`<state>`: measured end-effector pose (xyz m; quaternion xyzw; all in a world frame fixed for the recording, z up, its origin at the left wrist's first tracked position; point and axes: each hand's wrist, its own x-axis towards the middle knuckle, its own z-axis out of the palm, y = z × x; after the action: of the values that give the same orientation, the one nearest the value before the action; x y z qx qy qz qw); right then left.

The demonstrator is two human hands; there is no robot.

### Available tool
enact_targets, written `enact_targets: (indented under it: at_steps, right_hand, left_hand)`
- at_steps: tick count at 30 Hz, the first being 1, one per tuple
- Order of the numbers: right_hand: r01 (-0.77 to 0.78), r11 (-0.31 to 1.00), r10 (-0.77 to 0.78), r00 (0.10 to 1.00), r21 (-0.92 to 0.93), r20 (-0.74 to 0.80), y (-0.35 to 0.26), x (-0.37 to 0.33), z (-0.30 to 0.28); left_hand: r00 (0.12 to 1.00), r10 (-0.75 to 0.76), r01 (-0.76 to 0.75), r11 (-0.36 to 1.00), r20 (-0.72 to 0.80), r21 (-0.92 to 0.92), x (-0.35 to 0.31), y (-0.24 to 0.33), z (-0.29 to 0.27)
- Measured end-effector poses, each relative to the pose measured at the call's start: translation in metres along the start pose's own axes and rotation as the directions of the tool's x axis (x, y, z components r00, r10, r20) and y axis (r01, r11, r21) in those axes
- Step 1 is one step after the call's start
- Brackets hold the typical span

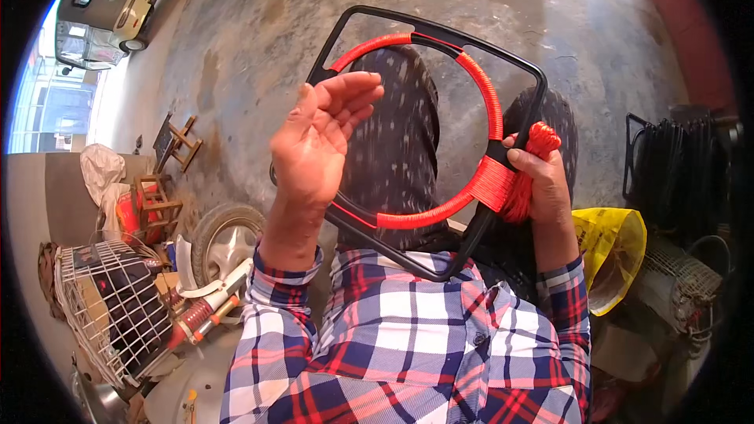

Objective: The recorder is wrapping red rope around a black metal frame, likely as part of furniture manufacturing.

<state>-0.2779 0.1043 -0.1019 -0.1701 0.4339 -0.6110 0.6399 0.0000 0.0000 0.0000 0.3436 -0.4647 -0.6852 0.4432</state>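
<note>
A black square frame (441,21) with rounded corners and a ring inside rests over my lap. Glossy red cord wraps long stretches of the ring (485,86); a wider band of cord (492,184) sits at its lower right. My right hand (543,180) closes on a hank of red cord (542,138) against the frame's right side, thumb across the front. In front of the frame's left side my left hand (314,137) is raised, palm showing, fingers apart and slightly curled. Nothing is visible in it. It covers part of the ring's left side.
A wire basket (118,310) and a spoked wheel (229,245) lie at the left. Farther off stand small wooden stools (182,144) and a parked three-wheeler (118,0). At the right are a yellow bag (609,247) and stacked black frames (679,173).
</note>
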Motion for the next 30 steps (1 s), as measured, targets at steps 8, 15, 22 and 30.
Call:
enact_targets:
  at_steps: [8,15,22,30]
  right_hand:
    - [0.031,0.996,-0.034,0.998,-0.08,-0.043,-0.009,0.0,-0.007]
    - [0.033,0.998,-0.035,0.999,-0.052,-0.033,-0.009,-0.002,-0.001]
    - [0.03,0.996,-0.033,0.999,-0.078,-0.041,-0.008,-0.002,-0.003]
    - [0.014,0.998,-0.016,0.999,-0.063,-0.042,-0.006,-0.001,-0.009]
  left_hand:
    - [0.998,-0.069,0.067,0.987,-0.014,-0.143,0.009,-0.015,-0.001]
    - [0.966,-0.257,0.25,0.889,0.035,-0.384,0.017,-0.031,-0.005]
    - [0.92,-0.381,0.363,0.746,0.09,-0.559,0.022,-0.048,0.006]
    - [0.902,-0.418,0.395,0.699,0.108,-0.597,0.032,-0.06,0.017]
